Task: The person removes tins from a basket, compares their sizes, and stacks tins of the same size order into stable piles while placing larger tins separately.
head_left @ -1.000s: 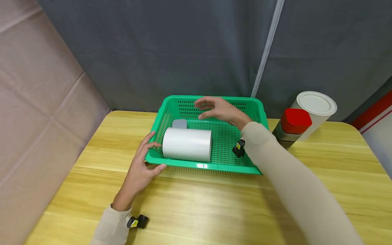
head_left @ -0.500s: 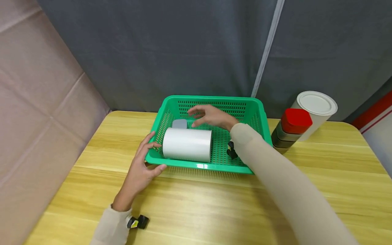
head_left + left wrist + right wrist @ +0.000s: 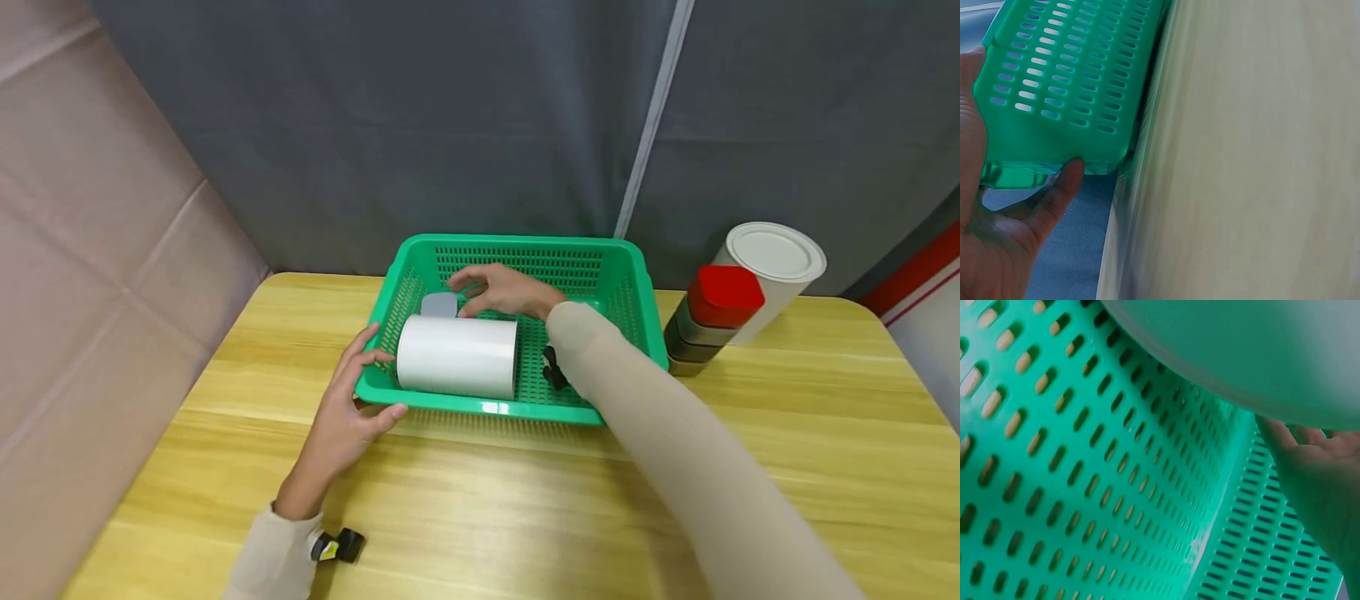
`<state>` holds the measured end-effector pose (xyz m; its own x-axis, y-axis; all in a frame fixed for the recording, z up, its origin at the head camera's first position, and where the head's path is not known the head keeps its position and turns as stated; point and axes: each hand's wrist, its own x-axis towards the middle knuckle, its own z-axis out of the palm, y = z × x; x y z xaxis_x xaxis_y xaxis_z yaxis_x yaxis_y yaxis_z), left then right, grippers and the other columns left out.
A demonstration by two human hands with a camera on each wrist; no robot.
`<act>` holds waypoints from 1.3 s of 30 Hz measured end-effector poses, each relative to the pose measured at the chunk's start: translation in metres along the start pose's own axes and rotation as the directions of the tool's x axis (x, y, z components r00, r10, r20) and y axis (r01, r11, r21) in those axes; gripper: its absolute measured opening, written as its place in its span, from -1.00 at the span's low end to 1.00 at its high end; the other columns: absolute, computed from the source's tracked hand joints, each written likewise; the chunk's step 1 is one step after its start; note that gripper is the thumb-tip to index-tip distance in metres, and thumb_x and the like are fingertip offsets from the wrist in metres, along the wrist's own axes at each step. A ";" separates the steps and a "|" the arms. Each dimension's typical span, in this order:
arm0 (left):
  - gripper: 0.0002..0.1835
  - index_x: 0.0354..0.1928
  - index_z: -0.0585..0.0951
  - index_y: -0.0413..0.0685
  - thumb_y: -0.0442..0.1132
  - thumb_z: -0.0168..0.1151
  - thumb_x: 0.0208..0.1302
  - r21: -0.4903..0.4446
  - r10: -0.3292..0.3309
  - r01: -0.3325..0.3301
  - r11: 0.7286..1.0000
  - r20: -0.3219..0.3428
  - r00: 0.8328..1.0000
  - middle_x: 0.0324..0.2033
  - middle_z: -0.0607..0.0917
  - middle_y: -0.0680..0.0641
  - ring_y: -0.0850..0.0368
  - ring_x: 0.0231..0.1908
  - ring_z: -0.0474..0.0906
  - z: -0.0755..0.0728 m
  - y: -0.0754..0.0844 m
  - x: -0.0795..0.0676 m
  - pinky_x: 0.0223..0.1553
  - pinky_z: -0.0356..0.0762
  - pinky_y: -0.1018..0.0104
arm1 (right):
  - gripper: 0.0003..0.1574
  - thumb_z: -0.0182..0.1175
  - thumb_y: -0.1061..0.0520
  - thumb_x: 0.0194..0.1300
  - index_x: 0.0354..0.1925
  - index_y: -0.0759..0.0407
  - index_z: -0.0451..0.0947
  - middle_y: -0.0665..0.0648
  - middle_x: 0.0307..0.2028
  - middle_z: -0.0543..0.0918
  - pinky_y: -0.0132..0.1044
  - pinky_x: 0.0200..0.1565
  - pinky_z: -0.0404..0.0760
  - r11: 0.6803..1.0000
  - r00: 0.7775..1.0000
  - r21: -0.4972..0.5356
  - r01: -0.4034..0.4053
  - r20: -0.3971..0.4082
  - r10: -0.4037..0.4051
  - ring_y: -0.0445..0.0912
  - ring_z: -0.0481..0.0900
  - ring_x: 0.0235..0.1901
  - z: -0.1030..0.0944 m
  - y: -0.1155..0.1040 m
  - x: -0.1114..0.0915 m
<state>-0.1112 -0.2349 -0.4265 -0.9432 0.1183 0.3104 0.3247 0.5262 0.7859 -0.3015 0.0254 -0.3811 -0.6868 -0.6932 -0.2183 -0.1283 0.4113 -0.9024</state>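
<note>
A green plastic basket (image 3: pixel 487 407) with slotted walls stands on the wooden table. My left hand (image 3: pixel 341 425) grips its near left corner, thumb at the front rim and fingers over the left side; the left wrist view shows the hand at the slotted wall (image 3: pixel 1060 87). Inside the basket a white cylinder (image 3: pixel 456 357) lies on its side. Behind it shows a grey rounded-corner top (image 3: pixel 438 305), its lower part hidden. Over this far side my right hand (image 3: pixel 506 290) reaches in, fingers bent and apart, thumb close to the grey top. The cylinder partly hides the fingertips in the right wrist view.
To the right of the basket stand a dark jar with a red lid (image 3: pixel 726 297) and, behind it, a white lidded canister (image 3: pixel 780 254). A grey curtain (image 3: pixel 450 125) hangs behind the table (image 3: pixel 480 517); a pinkish wall (image 3: pixel 112 250) lies to the left.
My right hand has moved left and down into the basket, closer to the grey top. My left hand, the basket and the cylinder have stayed in place.
</note>
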 end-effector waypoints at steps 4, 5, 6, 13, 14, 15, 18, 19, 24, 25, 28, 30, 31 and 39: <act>-0.40 0.22 0.52 -0.06 -0.36 0.56 0.15 -0.011 0.007 -0.007 1.000 0.000 1.000 0.65 0.12 0.13 -0.17 0.64 -0.01 0.000 0.001 0.000 0.40 0.40 0.11 | -0.20 0.36 0.15 0.41 0.52 0.10 0.34 0.13 0.52 0.40 0.01 0.47 0.39 1.000 1.000 -0.010 0.000 0.009 0.000 0.10 0.36 0.50 0.003 -0.002 0.004; -0.40 0.22 0.52 -0.07 -0.36 0.56 0.15 -0.016 0.009 -0.009 1.000 0.000 1.000 0.65 0.12 0.13 -0.18 0.64 -0.02 0.000 0.001 0.000 0.41 0.39 -0.04 | -0.20 0.36 0.15 0.41 0.52 0.09 0.34 0.12 0.52 0.39 0.01 0.46 0.39 1.000 1.000 -0.016 0.000 0.011 0.000 0.10 0.37 0.50 0.003 -0.002 0.005; -0.40 0.22 0.52 -0.07 -0.37 0.56 0.14 -0.019 0.009 -0.009 1.000 0.001 1.000 0.65 0.12 0.13 -0.17 0.64 -0.02 0.000 0.001 0.000 0.39 0.37 -0.17 | -0.20 0.37 0.15 0.41 0.52 0.08 0.35 0.12 0.52 0.39 0.02 0.46 0.40 1.000 1.000 -0.022 0.000 0.013 0.001 0.10 0.37 0.49 0.004 -0.003 0.006; -0.39 0.24 0.52 -0.05 -0.36 0.55 0.16 -0.039 -0.003 0.003 0.999 0.012 1.000 0.65 0.10 0.15 -0.18 0.63 0.00 0.001 0.002 0.001 0.18 0.42 0.59 | -0.19 0.38 0.14 0.39 0.52 0.03 0.36 0.10 0.51 0.40 0.07 0.45 0.39 0.998 0.999 -0.055 -0.023 0.024 0.024 0.11 0.36 0.48 0.007 -0.002 0.012; -0.39 0.24 0.52 -0.05 -0.37 0.55 0.16 -0.045 -0.002 0.002 0.999 0.014 1.000 0.65 0.09 0.15 -0.19 0.63 0.00 0.002 0.003 0.001 0.16 0.43 0.61 | -0.19 0.37 0.14 0.39 0.52 0.02 0.36 0.09 0.51 0.40 0.07 0.45 0.40 0.998 0.999 -0.062 -0.026 0.026 0.027 0.11 0.36 0.48 0.007 -0.002 0.013; -0.40 0.23 0.52 -0.05 -0.36 0.55 0.17 -0.045 -0.003 0.004 0.999 0.014 1.000 0.65 0.09 0.15 -0.19 0.63 0.01 0.002 0.003 0.001 0.15 0.44 0.62 | -0.20 0.37 0.14 0.39 0.52 0.02 0.37 0.09 0.52 0.40 0.06 0.44 0.40 0.997 0.999 -0.066 -0.028 0.028 0.029 0.12 0.35 0.49 0.007 -0.002 0.014; -0.40 0.23 0.52 -0.05 -0.36 0.55 0.16 -0.044 -0.004 0.004 0.999 0.013 1.000 0.65 0.10 0.15 -0.18 0.63 0.02 0.003 0.004 0.001 0.16 0.41 0.63 | -0.21 0.36 0.16 0.40 0.52 0.01 0.37 0.09 0.52 0.40 0.05 0.43 0.42 0.996 0.999 -0.078 -0.033 0.034 0.036 0.12 0.35 0.49 0.007 -0.002 0.015; -0.40 0.23 0.52 -0.05 -0.36 0.56 0.16 -0.043 -0.004 0.004 0.999 0.013 1.000 0.65 0.10 0.15 -0.17 0.63 0.02 0.003 0.004 0.001 0.17 0.41 0.63 | -0.22 0.36 0.16 0.41 0.52 0.01 0.37 0.09 0.52 0.40 0.05 0.42 0.43 0.996 0.999 -0.081 -0.034 0.036 0.037 0.13 0.35 0.49 0.007 -0.002 0.015; -0.39 0.23 0.52 -0.02 -0.35 0.56 0.16 -0.025 -0.005 0.005 1.000 0.012 1.000 0.65 0.11 0.15 -0.14 0.63 0.01 0.003 0.005 0.001 0.30 0.42 0.40 | -0.21 0.33 0.17 0.42 0.54 0.02 0.35 0.10 0.52 0.40 0.01 0.36 0.50 0.994 0.998 -0.107 -0.018 0.052 0.024 0.12 0.40 0.47 0.009 -0.002 0.016; -0.39 0.23 0.52 -0.02 -0.35 0.56 0.15 -0.023 -0.006 0.006 1.000 0.012 1.000 0.65 0.11 0.16 -0.12 0.63 0.00 0.003 0.005 0.001 0.34 0.43 0.28 | -0.20 0.32 0.17 0.42 0.54 0.03 0.35 0.11 0.52 0.40 -0.01 0.35 0.51 0.994 0.998 -0.113 -0.012 0.057 0.019 0.13 0.42 0.46 0.009 -0.002 0.016; -0.38 0.23 0.52 -0.02 -0.36 0.56 0.14 -0.026 -0.005 0.005 1.000 0.010 1.000 0.65 0.11 0.16 -0.12 0.64 0.00 0.003 0.005 0.001 0.38 0.39 -0.12 | -0.20 0.30 0.18 0.41 0.54 0.04 0.34 0.12 0.52 0.40 -0.03 0.33 0.53 0.993 0.998 -0.119 -0.003 0.063 0.010 0.14 0.46 0.43 0.010 -0.002 0.017; -0.38 0.23 0.52 -0.04 -0.37 0.56 0.14 -0.035 0.000 0.001 0.999 0.009 1.000 0.65 0.12 0.14 -0.14 0.64 -0.02 0.003 0.005 0.001 0.36 0.34 -0.29 | -0.20 0.30 0.20 0.41 0.54 0.05 0.34 0.12 0.51 0.42 -0.04 0.31 0.55 0.992 0.998 -0.123 0.002 0.062 0.006 0.14 0.49 0.41 0.011 -0.002 0.018; -0.38 0.23 0.52 -0.04 -0.37 0.56 0.14 -0.038 0.002 -0.002 0.999 0.008 1.000 0.65 0.12 0.14 -0.15 0.64 -0.02 0.003 0.005 0.001 0.36 0.33 -0.34 | -0.21 0.29 0.20 0.41 0.54 0.06 0.34 0.13 0.50 0.42 -0.05 0.30 0.55 0.992 0.998 -0.126 0.004 0.061 0.004 0.15 0.49 0.41 0.012 -0.003 0.018; -0.38 0.23 0.52 -0.02 -0.36 0.57 0.14 -0.022 0.003 -0.003 1.000 0.009 1.000 0.65 0.12 0.14 -0.15 0.64 -0.01 0.003 0.004 0.001 0.41 0.36 -0.10 | -0.27 0.27 0.26 0.44 0.51 0.07 0.38 0.17 0.46 0.46 -0.05 0.25 0.56 0.992 0.999 -0.129 0.008 0.051 -0.001 0.15 0.52 0.36 0.015 -0.002 0.021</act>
<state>-0.1110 -0.2304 -0.4248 -0.9427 0.1280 0.3081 0.3292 0.5072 0.7965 -0.3050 0.0009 -0.3891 -0.6495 -0.7228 -0.2359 -0.2250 0.4791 -0.8484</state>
